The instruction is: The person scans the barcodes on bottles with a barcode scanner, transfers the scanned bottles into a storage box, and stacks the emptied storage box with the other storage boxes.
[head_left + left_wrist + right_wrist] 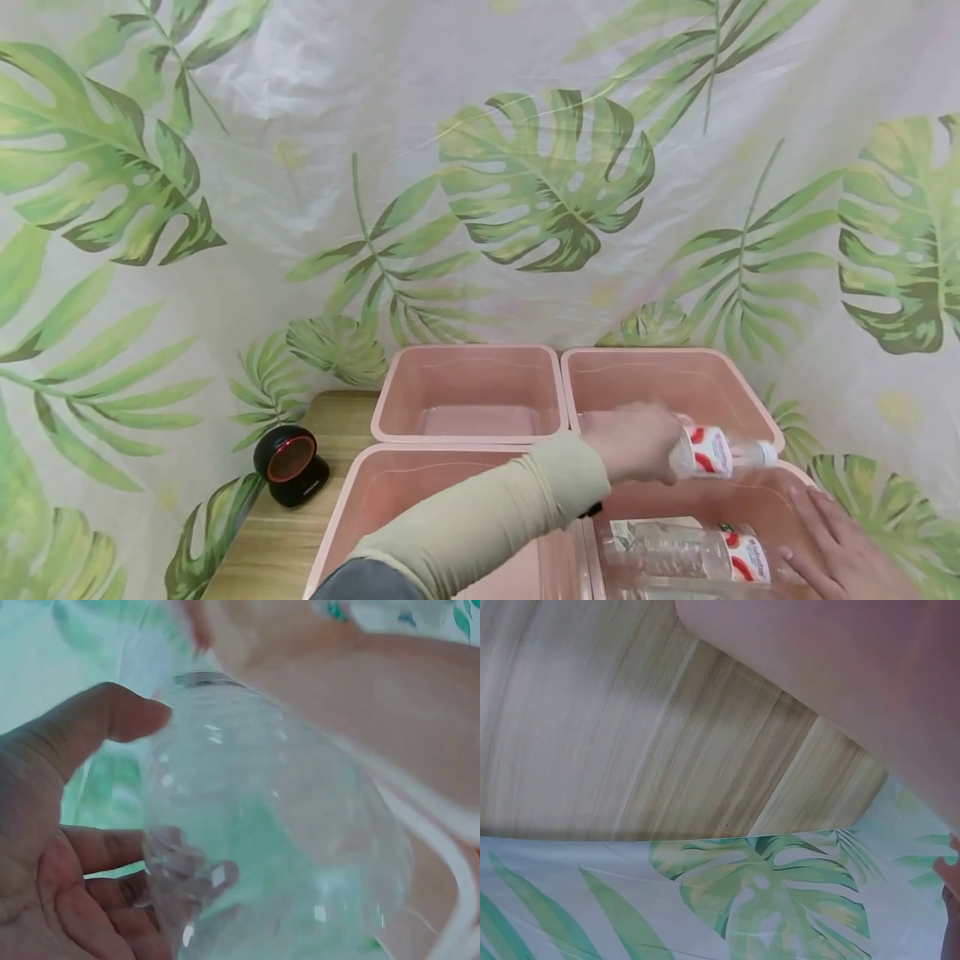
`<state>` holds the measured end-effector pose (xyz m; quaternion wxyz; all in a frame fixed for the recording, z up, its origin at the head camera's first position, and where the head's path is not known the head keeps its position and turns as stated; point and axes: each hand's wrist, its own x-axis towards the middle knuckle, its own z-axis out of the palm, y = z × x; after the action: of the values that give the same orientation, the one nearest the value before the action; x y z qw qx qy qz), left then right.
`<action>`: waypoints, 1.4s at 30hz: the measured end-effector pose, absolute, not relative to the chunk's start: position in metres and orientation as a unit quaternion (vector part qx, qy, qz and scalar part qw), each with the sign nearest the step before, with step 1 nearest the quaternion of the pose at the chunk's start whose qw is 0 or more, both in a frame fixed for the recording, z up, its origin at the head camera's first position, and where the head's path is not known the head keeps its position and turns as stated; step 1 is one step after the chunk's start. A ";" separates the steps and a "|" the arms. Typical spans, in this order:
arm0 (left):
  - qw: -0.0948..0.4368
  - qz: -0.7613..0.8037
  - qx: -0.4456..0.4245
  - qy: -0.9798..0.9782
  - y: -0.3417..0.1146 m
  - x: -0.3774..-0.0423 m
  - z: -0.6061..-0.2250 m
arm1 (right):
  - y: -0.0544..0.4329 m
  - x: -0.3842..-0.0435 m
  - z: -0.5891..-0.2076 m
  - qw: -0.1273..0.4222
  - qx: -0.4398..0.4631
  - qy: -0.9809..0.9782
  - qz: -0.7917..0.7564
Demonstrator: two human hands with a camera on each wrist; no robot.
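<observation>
My left hand (645, 442) holds a clear plastic bottle (708, 452) with a red-and-white label and a pale cap. The bottle lies sideways over the divide between the two right-hand pink bins, cap pointing right. In the left wrist view the thumb and fingers sit around the see-through bottle (247, 810). My right hand (847, 546) rests at the right rim of the near right bin (645, 500), its fingers extended. Inside that bin lie more clear bottles (675, 550), one with a similar label. The right wrist view shows only a sliver of the hand.
The far right bin (637, 367) and far left bin (468, 354) stand behind the near left bin (420, 454) and its neighbour. A black round device (291, 467) stands on the wooden table (262, 542). A leaf-patterned cloth (480, 167) hangs behind.
</observation>
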<state>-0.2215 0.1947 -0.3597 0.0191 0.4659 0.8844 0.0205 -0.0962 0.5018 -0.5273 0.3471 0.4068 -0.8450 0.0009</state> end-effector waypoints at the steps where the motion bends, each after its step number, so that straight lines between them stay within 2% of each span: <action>1: 0.029 0.046 0.454 0.889 0.188 -0.227 -0.356 | 0.501 -0.094 -0.527 0.330 0.374 -0.866 0.013; 7: 0.045 0.228 0.406 0.884 0.151 -0.252 -0.343 | 0.497 -0.081 -0.529 0.208 0.177 -0.960 0.067; 12: 0.099 0.433 0.373 0.815 0.130 -0.261 -0.343 | 0.497 -0.079 -0.530 0.184 0.163 -0.967 0.071; 19: 0.241 0.740 0.335 0.531 0.109 -0.263 -0.348 | 0.495 -0.079 -0.530 0.169 0.145 -0.972 0.076; 24: 0.313 0.805 0.350 0.362 0.091 -0.251 -0.352 | 0.494 -0.077 -0.532 0.157 0.128 -0.976 0.079; 27: 0.349 0.796 0.345 0.355 0.081 -0.241 -0.352 | 0.494 -0.076 -0.534 0.151 0.122 -0.978 0.077; 30: 0.341 0.807 0.294 0.382 0.072 -0.237 -0.346 | 0.496 -0.076 -0.535 0.147 0.124 -0.978 0.076; 35: 0.271 0.853 0.175 0.409 0.058 -0.245 -0.337 | 0.497 -0.078 -0.537 0.143 0.112 -0.980 0.080; 39: 0.236 0.878 0.155 0.387 0.029 -0.245 -0.341 | 0.496 -0.077 -0.544 0.168 0.117 -0.977 0.066; 42: 0.201 0.881 0.183 0.387 -0.007 -0.246 -0.347 | 0.496 -0.076 -0.547 0.167 0.112 -0.978 0.060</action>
<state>-0.2459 -0.0072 -0.3470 0.2005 0.1832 0.3873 0.8811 -0.0761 0.4961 -0.5472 0.1669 0.1121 -0.9777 0.0600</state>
